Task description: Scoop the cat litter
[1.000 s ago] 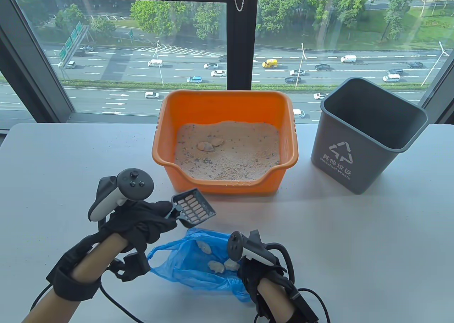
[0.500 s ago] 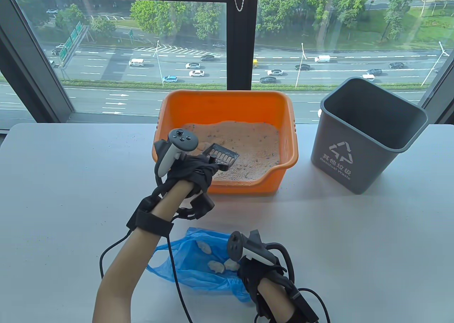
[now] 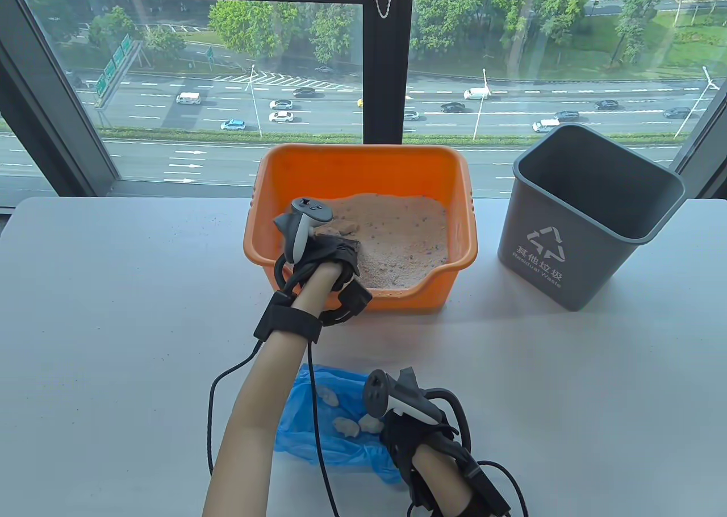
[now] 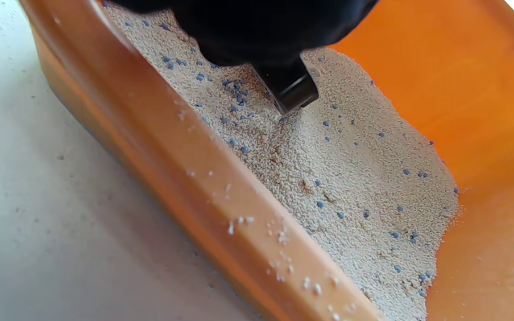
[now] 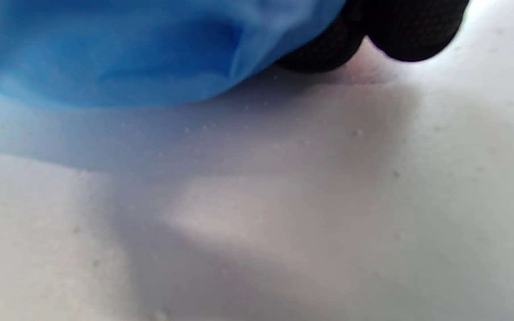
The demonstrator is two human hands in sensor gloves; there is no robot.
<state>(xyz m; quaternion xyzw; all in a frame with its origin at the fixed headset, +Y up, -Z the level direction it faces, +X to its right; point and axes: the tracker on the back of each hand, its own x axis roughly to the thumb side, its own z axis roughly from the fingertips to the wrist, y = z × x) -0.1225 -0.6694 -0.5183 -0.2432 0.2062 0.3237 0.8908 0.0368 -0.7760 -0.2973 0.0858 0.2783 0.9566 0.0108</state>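
The orange litter box (image 3: 363,154) holds sandy litter (image 3: 397,238) with blue specks. My left hand (image 3: 328,253) reaches down into the box's left front part and grips the dark scoop; the hand hides the scoop's head in the table view. In the left wrist view only the scoop's dark handle end (image 4: 290,89) shows under my glove (image 4: 261,26), just above the litter (image 4: 328,178) beside the box's rim (image 4: 194,178). A pale clump (image 3: 347,228) lies right beyond the hand. My right hand (image 3: 417,432) holds the edge of the blue bag (image 3: 318,432), pinched by its fingers (image 5: 400,31).
Some white clumps (image 3: 346,426) lie inside the blue bag (image 5: 105,53) near the table's front. A grey waste bin (image 3: 585,216) stands open to the right of the box. The left arm's cable (image 3: 210,420) trails over the table. A window rises behind the table.
My left hand carried the scoop from above the bag forward into the box, then lowered it into the litter near the clump. The right hand and bag stayed still.
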